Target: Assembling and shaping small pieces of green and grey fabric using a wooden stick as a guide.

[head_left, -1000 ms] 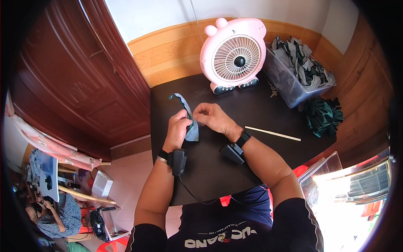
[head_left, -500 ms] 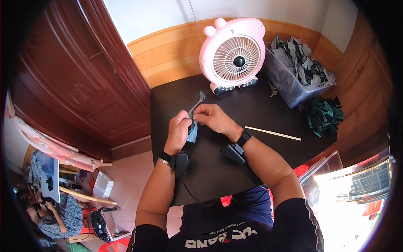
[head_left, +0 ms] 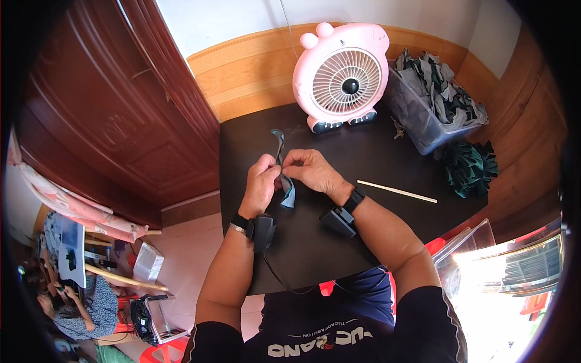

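Above the dark table, a narrow grey-and-green fabric strip (head_left: 288, 196) is pinched between my two hands. My left hand (head_left: 261, 181) is closed on its middle, thumb on top. From the other side, my right hand (head_left: 308, 171) grips it with thumb and forefinger, fingertips almost touching the left ones. One end of the strip sticks up beyond my fingers, and the other hangs down toward me. The part between my fingertips is hidden. A thin pale stick (head_left: 397, 191) lies on the table to the right of my right hand, apart from it.
A pink pig-shaped fan (head_left: 306, 91) stands at the table's back. To its right, a clear plastic bin (head_left: 423, 137) holds grey-green fabric pieces, with a dark green fabric bundle (head_left: 469, 169) beside it. Cables run from my wrist devices. At far left, another person (head_left: 91, 308) sits by a table.
The strip has shifted within my fingers: its upper end now stands more upright and its lower end hangs longer. Both hands stay close together, still pinching. The view has shifted slightly.
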Tool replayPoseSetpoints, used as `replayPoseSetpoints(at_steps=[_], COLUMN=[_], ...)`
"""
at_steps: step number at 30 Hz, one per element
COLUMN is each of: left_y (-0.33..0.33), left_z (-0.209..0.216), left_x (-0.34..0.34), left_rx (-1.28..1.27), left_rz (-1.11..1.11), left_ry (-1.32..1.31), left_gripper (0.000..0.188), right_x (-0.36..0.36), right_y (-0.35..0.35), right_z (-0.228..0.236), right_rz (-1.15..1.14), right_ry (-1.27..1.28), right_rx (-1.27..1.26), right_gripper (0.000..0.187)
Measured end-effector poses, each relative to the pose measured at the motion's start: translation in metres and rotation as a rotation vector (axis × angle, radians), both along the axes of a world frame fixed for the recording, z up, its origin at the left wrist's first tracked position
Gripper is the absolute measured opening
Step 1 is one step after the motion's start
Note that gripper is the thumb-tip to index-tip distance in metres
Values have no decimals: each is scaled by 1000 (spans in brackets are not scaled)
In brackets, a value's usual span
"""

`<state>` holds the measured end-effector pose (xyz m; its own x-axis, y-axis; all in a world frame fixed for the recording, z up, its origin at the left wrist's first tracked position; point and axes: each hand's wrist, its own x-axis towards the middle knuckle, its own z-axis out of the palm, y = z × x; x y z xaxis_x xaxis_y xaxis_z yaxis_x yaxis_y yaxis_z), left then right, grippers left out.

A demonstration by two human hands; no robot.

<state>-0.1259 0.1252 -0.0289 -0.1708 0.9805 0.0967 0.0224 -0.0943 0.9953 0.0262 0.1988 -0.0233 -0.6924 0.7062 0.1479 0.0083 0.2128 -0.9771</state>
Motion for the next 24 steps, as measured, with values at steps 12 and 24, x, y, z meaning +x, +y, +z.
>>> replayPoseSetpoints(at_steps=[12,24], left_y=[-4,-4], left_z=[8,12], left_x=[6,12], left_rx=[28,-8], left_rz=[29,119], left_ry=[-11,-46], left_gripper=[11,8], right_x=[3,0], right_y=[-3,3], right_z=[17,-1], right_rz=[-87,-61], right_ry=[-46,4], right_rx=[-71,-49], right_gripper=[20,14])
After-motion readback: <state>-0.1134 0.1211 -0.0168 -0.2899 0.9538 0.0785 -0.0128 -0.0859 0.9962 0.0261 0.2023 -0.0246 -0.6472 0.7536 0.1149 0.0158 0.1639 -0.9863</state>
